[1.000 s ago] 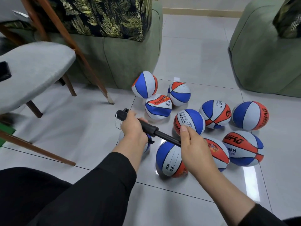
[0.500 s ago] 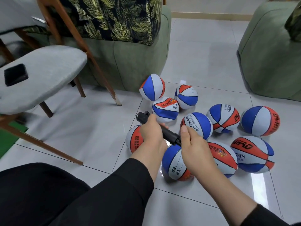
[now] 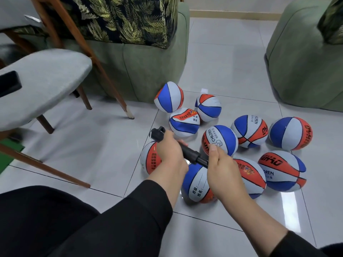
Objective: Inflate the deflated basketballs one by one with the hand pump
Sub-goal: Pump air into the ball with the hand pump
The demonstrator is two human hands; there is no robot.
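left hand [image 3: 168, 148] grips the hand pump [image 3: 185, 150] handle, right hand [image 3: 220, 164] pinches its nozzle end over the nearest basketball [image 3: 196, 184]; straight, full strokes would work best.

Both hands are on the black hand pump [image 3: 187, 151], held low over a cluster of red, white and blue basketballs [image 3: 254, 130] on the pale tiled floor [image 3: 96, 145]. The left hand [image 3: 169, 152] grips the handle end, the right hand [image 3: 222, 166] is curled round the other end, above a ball with a blue panel [image 3: 195, 184]. A grey cushioned chair [image 3: 46, 80] stands at left, and a green sofa [image 3: 148, 58] with a leaf-print cushion [image 3: 130, 19] behind.
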